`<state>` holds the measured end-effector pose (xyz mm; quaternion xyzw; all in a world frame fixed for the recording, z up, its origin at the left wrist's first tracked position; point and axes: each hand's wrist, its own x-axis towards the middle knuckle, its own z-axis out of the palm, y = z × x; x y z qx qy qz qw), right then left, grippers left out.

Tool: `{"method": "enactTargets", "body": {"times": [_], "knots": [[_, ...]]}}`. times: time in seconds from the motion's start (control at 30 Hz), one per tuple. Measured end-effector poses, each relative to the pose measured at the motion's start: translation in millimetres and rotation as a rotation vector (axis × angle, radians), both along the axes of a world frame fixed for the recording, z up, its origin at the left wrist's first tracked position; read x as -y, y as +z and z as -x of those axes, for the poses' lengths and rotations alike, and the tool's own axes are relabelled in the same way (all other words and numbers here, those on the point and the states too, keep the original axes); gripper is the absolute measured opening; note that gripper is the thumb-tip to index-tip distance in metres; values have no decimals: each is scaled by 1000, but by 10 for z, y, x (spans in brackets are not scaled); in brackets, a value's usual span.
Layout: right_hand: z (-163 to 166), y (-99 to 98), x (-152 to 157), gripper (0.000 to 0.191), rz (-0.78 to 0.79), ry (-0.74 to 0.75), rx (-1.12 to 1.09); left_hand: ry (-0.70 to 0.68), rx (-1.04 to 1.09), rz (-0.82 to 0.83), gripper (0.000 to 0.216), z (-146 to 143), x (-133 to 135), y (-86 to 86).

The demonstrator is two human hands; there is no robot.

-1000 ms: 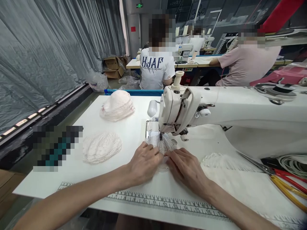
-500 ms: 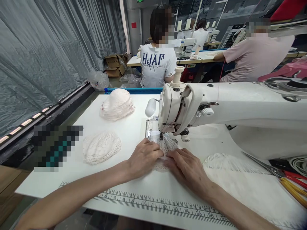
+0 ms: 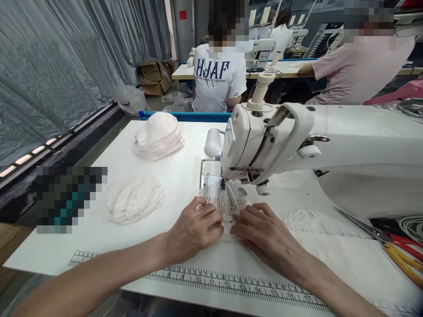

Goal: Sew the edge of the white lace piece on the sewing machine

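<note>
A piece of white lace fabric (image 3: 225, 201) lies gathered under the presser foot of a white sewing machine (image 3: 277, 141). My left hand (image 3: 197, 225) grips the lace's near left side, its fingers curled inward. On the near right side, my right hand (image 3: 259, 226) pinches the same lace with bent fingers. The lace fans out from the needle toward both hands, and a pale edge shows between them. Fingertips of both hands are partly hidden by the cloth and knuckles.
Left of the machine lie a white lace piece (image 3: 136, 199) and a stack of pale cup-shaped pieces (image 3: 158, 135). White fringed fabric (image 3: 343, 251) and scissors (image 3: 380, 235) lie at right. A printed ruler (image 3: 228, 281) runs along the table's front. Co-workers sit beyond, one in a white shirt (image 3: 216, 79).
My hands have moved slightly apart, and more of the lace shows fanned out between them and the needle. The camera view has shifted a little.
</note>
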<state>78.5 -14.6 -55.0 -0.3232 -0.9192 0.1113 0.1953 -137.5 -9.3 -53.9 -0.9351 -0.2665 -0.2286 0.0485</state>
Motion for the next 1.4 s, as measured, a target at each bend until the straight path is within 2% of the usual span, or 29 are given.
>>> {"method": "enactTargets", "body": {"times": [0.33, 0.73, 1.4], "knots": [[15, 49, 27, 23, -60, 92, -7, -54, -14, -16, 22, 8, 13, -9], [24, -23, 6, 15, -79, 189, -73, -43, 16, -116, 19, 17, 30, -15], [5, -1, 14, 16, -11, 215, -27, -16, -57, -17, 14, -1, 113, -27]]}}
